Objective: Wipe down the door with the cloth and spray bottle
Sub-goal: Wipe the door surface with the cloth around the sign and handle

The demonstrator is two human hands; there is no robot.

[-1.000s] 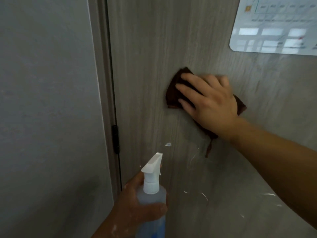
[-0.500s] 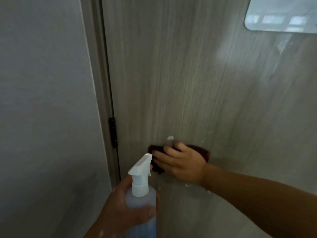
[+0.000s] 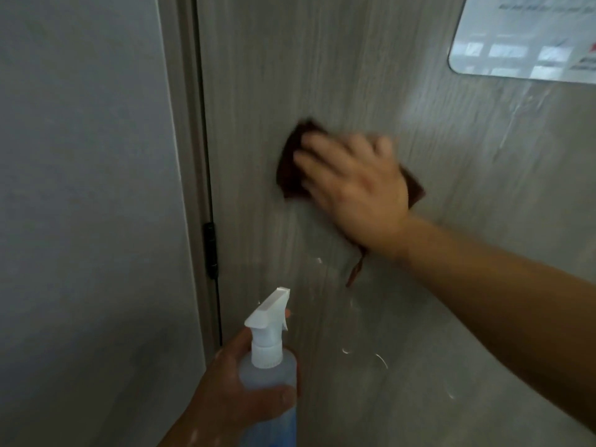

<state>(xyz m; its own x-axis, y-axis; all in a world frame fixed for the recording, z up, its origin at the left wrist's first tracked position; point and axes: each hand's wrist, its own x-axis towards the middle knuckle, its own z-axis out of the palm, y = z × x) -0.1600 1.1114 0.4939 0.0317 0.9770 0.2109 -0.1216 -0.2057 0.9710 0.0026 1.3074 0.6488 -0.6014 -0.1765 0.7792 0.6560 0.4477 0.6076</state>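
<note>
A: Biggest thing first: what could go wrong on the door (image 3: 322, 59)?
B: Streaks, I'd say. There are wet smears up toward the laminated sheet (image 3: 529, 40) and drips low down. If the wipe misses those patches they would likely dry as marks, and a stroke that runs too high could dampen the sheet.
A: And the hands?
B: The right hand (image 3: 354, 185) lies flat with its fingers spread, pressing the cloth (image 3: 290, 169) onto the panel rather than clutching it. With nothing pinched, the cloth could bunch up or slide out, and a loose strip dangles below the wrist.
A: Where does the cloth sit against that hand?
B: Between palm and door. Its dark edge pokes out past the fingertips on the hinge (image 3: 210, 250) side, and a corner shows behind the wrist.
A: The spray bottle (image 3: 267, 372)?
B: Low down and upright, with the left hand (image 3: 232, 398) wrapped round its body and the nozzle toward the door. A stray squeeze might add to the droplets (image 3: 382, 359)
</note>
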